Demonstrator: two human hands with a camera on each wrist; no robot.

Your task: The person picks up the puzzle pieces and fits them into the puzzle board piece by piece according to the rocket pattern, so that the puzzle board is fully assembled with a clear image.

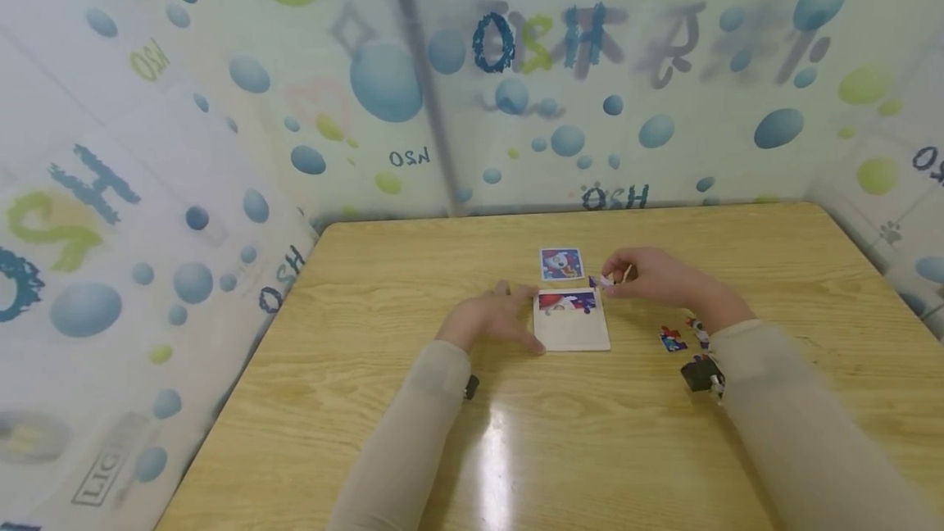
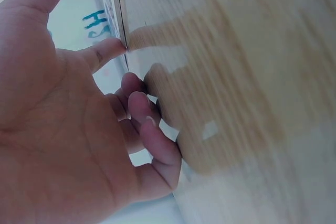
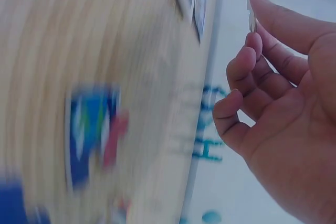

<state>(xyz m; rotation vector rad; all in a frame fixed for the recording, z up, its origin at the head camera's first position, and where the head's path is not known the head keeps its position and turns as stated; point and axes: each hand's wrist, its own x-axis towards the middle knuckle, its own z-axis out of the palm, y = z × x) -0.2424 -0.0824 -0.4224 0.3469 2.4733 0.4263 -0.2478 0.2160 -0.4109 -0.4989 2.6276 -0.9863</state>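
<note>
A white puzzle tray point(image 1: 571, 334) lies on the table, its top strip filled with purple, red and white pieces point(image 1: 566, 301). My left hand point(image 1: 496, 319) rests at the tray's left side, fingers spread, with a fingertip touching its edge in the left wrist view. Just off the tray's upper right corner, my right hand point(image 1: 649, 275) pinches a puzzle piece point(image 1: 601, 282) between thumb and fingers. The right wrist view shows that piece point(image 3: 252, 6) edge-on, above the table. Behind the tray lies a square picture card point(image 1: 561, 264) with a white figure on blue.
Loose puzzle pieces point(image 1: 672, 339) lie on the wooden table point(image 1: 332, 334) right of the tray, partly behind the right wrist. One blue and red piece point(image 3: 89, 129) shows blurred in the right wrist view. A patterned curtain point(image 1: 516, 138) stands behind the table.
</note>
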